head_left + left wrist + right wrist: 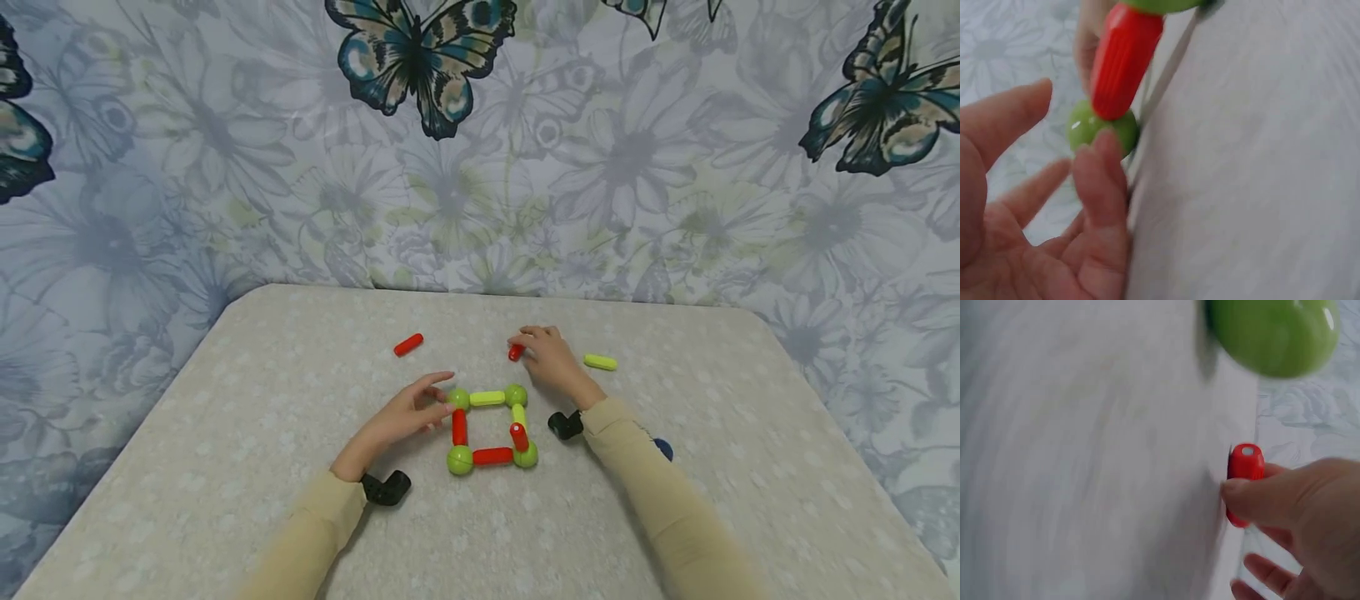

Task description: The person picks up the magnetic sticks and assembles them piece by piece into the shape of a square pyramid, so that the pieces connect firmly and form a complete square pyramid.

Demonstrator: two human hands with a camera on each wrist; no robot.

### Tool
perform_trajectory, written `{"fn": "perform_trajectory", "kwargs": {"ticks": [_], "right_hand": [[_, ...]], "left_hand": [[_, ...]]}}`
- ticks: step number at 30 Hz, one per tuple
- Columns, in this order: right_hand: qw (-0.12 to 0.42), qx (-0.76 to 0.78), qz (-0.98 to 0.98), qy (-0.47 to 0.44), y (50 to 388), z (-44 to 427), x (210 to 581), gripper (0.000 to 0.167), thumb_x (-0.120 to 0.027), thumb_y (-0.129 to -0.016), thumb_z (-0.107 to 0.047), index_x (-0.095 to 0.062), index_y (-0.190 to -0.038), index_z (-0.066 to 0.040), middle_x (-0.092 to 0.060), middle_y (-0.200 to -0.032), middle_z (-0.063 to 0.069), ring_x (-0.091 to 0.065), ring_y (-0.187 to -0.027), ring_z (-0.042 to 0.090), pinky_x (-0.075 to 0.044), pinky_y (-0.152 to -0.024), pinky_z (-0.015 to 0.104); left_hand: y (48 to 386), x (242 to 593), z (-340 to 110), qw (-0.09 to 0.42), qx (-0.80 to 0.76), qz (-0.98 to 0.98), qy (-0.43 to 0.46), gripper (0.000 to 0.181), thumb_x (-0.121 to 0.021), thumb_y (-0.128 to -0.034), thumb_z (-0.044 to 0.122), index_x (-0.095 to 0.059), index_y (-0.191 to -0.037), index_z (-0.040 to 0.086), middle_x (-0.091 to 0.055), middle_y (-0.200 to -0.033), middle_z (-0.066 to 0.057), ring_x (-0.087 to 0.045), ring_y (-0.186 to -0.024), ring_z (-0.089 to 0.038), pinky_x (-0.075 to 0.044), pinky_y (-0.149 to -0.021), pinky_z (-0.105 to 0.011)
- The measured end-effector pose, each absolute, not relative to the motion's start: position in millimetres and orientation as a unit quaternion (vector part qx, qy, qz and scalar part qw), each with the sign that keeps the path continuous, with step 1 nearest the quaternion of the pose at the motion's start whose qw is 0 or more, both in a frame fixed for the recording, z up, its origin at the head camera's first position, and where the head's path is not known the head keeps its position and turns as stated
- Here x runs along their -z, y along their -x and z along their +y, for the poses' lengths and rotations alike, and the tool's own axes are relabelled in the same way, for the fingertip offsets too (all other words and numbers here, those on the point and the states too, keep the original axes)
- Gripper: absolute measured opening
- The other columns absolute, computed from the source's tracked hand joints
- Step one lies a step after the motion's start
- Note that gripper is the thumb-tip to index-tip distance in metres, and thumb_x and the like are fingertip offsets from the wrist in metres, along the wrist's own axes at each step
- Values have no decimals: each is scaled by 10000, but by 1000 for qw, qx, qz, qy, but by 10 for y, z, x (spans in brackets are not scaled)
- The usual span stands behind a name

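Note:
On the table lies a square frame of green balls (460, 460) joined by red rods (492, 456) and yellow-green rods (487, 398). One more red rod (518, 437) rises from the near right ball. My left hand (405, 414) (1047, 206) is at the frame's far left ball (458, 399) (1087, 125), fingers loosely spread, a fingertip against or just before it. Beyond the frame, my right hand (553, 364) (1316, 512) pinches a loose red rod (515, 352) (1247, 464) between thumb and finger at the table surface.
A loose red rod (408, 344) lies at the back left of the table (225, 433), and a yellow-green rod (600, 362) to the right of my right hand. A dark blue round thing (663, 449) is partly hidden by my right sleeve. A butterfly-patterned cloth stands behind.

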State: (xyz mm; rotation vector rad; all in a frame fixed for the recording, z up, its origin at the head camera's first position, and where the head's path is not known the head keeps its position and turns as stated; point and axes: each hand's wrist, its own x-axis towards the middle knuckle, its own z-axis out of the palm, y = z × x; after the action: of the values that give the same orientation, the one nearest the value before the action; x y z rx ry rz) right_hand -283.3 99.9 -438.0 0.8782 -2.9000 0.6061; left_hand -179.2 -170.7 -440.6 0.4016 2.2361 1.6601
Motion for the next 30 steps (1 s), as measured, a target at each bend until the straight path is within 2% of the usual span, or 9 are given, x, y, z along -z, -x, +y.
{"fn": "perform_trajectory", "kwargs": {"ticks": [3,7,9,14,17,24,27,30], "right_hand": [[36,-191,-944,-266,2850,999,4427,300,-666,-858,-26,-657,-1151,-93,-549,-1229,151,-431,-1149,383,-386,-895,522],[45,-206,-947,-243,2830,1001,4428,207,-698,-843,-53,-682,-1048,-76,-617,-1037,102,-519,-1005,299,-417,-846,435],[40,-226,-946,-228,2802,1014,4424,177,-698,-849,-73,-675,-1025,-69,-625,-982,81,-543,-938,260,-428,-815,397],[33,-331,-925,-186,2689,1034,4401,163,-672,-877,-94,-629,-1030,-54,-651,-980,81,-591,-882,222,-458,-787,362],[19,-390,-904,-171,2617,1038,4387,186,-654,-892,-101,-603,-1060,-38,-654,-1004,107,-608,-903,228,-473,-795,364],[-61,-543,-823,-155,2374,1045,4248,280,-581,-936,-73,-497,-1178,41,-632,-1060,185,-617,-976,273,-487,-824,343],[-94,-624,-762,-146,2247,1025,4094,343,-557,-949,-64,-447,-1257,39,-617,-1100,198,-605,-1018,281,-475,-850,346],[-103,-668,-722,-146,2087,959,3895,370,-561,-947,-70,-451,-1285,34,-605,-1130,194,-594,-1045,273,-459,-875,369]], "left_hand": [[1814,4442,-1653,146,-573,791,-157,461,-615,-923,150,-480,-1344,21,-514,-1177,-156,-549,-726,-214,-464,-611,-288],[1809,4452,-1651,131,-580,789,-158,389,-632,-911,135,-549,-1276,30,-555,-1176,-116,-538,-705,-194,-462,-619,-281],[1773,4371,-1637,133,-583,786,-153,367,-636,-904,107,-557,-1247,1,-564,-1164,-134,-547,-719,-230,-468,-633,-299],[1759,4354,-1621,131,-582,790,-140,337,-636,-897,67,-569,-1214,-24,-560,-1171,-163,-553,-730,-263,-477,-634,-316],[1792,4441,-1627,126,-578,795,-134,346,-649,-894,93,-580,-1221,6,-566,-1173,-136,-551,-711,-209,-472,-619,-283],[1697,4232,-1581,124,-579,793,-144,360,-631,-893,43,-556,-1229,-64,-571,-1162,-188,-540,-708,-262,-462,-610,-278],[1666,4170,-1571,123,-574,797,-140,360,-629,-895,41,-557,-1231,-66,-575,-1163,-187,-545,-717,-262,-460,-613,-270],[1654,4142,-1568,118,-571,801,-134,361,-634,-891,40,-561,-1227,-69,-580,-1163,-188,-557,-733,-277,-462,-617,-272]]}}
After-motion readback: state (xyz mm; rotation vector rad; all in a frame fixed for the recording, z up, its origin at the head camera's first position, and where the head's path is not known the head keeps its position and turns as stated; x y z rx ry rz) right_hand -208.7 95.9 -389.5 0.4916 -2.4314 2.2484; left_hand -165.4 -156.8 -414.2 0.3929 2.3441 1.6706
